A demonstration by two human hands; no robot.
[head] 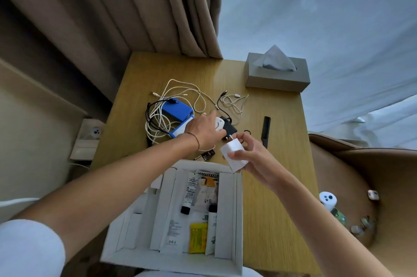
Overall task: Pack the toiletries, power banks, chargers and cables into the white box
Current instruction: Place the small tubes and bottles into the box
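The white box (238, 213) lies open at the table's near edge, with tubes (189, 193) and a yellow sachet (198, 237) inside. My right hand (250, 157) grips a white charger (233, 154) just above the box's far right corner. My left hand (204, 131) rests on a small white charger (218, 123) beside a black adapter (229, 128). Left of it lie a blue power bank (177, 108), a second blue-edged power bank (180, 128) and tangled white and black cables (158, 116). More cables (232, 103) lie further back.
A grey tissue box (276, 75) stands at the table's back right. A black comb (266, 130) lies right of the chargers. Curtains hang behind the wooden table (275, 197). A brown chair (365, 175) with small items sits on the right.
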